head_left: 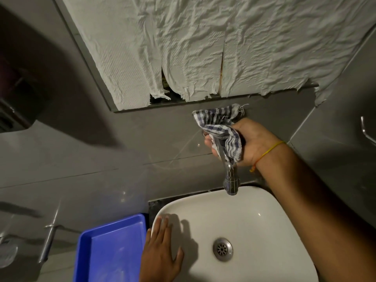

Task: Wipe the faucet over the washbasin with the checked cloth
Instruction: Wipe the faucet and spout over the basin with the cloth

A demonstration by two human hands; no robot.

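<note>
A chrome faucet (231, 180) juts from the grey tiled wall over the white washbasin (264, 202). My right hand (250, 142) grips the blue-and-white checked cloth (220, 124) wrapped around the faucet's upper part, so that part is hidden. Only the spout and nozzle show below the hand. One end of the cloth sticks up toward the wall. My left hand (160, 255) lies flat, fingers spread, on the basin's left rim and holds nothing.
A blue plastic tray (85, 259) sits just left of the basin. Crumpled white paper (203, 43) covers the mirror above. A metal rail (48, 241) and a soap dish are at lower left; a metal hook (366, 131) is on the right wall. The drain (222, 249) is in the basin.
</note>
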